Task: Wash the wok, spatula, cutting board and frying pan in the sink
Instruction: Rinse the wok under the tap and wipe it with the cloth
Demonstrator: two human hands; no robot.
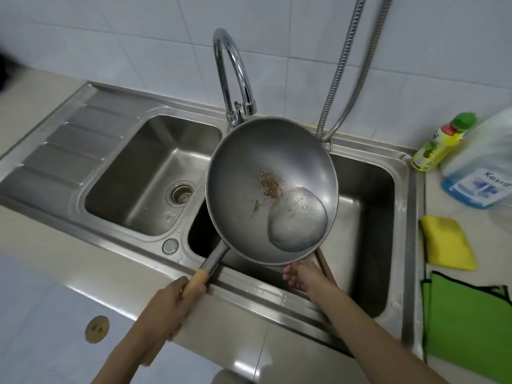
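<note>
A steel wok [249,167] is held tilted over the right basin of the double sink [368,195]. A brown patch of residue and a pool of water lie in its bowl. My left hand [171,303] grips the wok's wooden handle at the sink's front rim. My right hand [302,275] reaches under the wok's near rim, fingers loosely spread; whether it touches the wok I cannot tell. A wooden edge [322,261], perhaps the cutting board, shows in the basin beside my right hand. The spatula and frying pan are out of sight.
A chrome faucet [235,79] arches behind the wok, a metal hose [346,67] to its right. On the right counter stand a dish soap bottle [440,145] and a blue liquid jug [476,176], with a yellow sponge [446,242] and a green cloth [468,328].
</note>
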